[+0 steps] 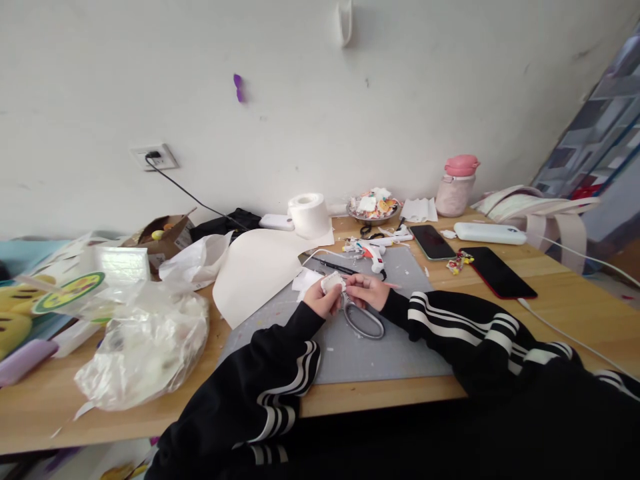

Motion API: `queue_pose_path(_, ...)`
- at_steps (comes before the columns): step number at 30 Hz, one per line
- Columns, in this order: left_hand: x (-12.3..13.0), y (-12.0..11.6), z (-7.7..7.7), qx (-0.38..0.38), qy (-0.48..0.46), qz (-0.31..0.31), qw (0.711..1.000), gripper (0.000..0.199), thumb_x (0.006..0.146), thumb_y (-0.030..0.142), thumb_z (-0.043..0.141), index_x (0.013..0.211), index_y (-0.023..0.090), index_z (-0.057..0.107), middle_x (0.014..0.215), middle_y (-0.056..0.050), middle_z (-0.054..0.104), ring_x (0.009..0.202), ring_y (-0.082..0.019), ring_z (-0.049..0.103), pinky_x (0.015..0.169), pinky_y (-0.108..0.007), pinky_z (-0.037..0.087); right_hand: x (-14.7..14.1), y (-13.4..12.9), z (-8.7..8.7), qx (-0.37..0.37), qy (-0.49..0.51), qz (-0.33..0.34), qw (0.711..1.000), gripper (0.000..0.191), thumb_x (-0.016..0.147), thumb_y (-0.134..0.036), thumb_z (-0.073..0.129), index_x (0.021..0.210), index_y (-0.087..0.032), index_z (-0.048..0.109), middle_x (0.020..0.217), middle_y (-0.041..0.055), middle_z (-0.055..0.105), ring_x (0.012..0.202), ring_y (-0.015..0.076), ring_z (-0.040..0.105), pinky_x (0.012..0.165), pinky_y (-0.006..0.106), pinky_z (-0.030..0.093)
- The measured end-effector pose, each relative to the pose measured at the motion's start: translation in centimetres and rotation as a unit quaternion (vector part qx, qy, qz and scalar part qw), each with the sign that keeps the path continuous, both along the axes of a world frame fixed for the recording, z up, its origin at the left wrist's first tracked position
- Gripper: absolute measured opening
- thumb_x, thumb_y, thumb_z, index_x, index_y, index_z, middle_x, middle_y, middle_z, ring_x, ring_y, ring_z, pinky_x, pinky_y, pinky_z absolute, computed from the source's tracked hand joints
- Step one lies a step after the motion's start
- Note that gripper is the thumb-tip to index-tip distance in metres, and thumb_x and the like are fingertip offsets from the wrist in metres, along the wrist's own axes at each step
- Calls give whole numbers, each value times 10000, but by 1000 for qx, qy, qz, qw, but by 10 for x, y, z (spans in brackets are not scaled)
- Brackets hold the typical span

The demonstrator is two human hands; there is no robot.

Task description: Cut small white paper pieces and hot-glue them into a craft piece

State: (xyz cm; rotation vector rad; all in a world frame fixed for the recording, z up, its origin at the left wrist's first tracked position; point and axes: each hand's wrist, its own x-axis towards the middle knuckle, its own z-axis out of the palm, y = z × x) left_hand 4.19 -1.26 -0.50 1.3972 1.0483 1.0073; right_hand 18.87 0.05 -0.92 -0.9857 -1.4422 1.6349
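Note:
My left hand is closed on a small white piece, which looks like paper or card with an uneven edge. Close against that piece, my right hand has its fingers pinched together; what lies between them is too small to make out. A thin pink stick shows just beyond the right hand, and I cannot tell whether it is held. Below both hands, scissors with grey handles rest on the grey cutting mat, their blades hidden by the fingers. A dark pen-like tool lies behind the hands.
A large white sheet and a paper roll lie behind left. A glue gun, a bowl of scraps, two phones, a white power bank and a pink bottle stand right. A plastic bag sits left.

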Motion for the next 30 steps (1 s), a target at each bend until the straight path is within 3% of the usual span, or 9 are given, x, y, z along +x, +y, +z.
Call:
queue_pose_path(13, -2, 0, -4, 26, 30, -4, 999, 400, 670, 544, 565, 769, 170, 466, 358, 93, 445, 273, -65, 369, 298, -195, 268, 0, -1, 2, -2, -3, -5, 1000, 361, 537, -426, 687, 643, -171, 456, 424, -87, 490, 336, 39, 394, 354, 173, 301)
queue_pose_path(30, 0, -3, -3, 22, 44, -29, 998, 349, 671, 504, 585, 734, 183, 462, 379, 76, 480, 272, -66, 386, 290, -195, 276, 0, -2, 3, -9, -27, -16, 999, 129, 549, -230, 544, 540, -173, 428, 382, -79, 463, 330, 32, 361, 346, 159, 262)
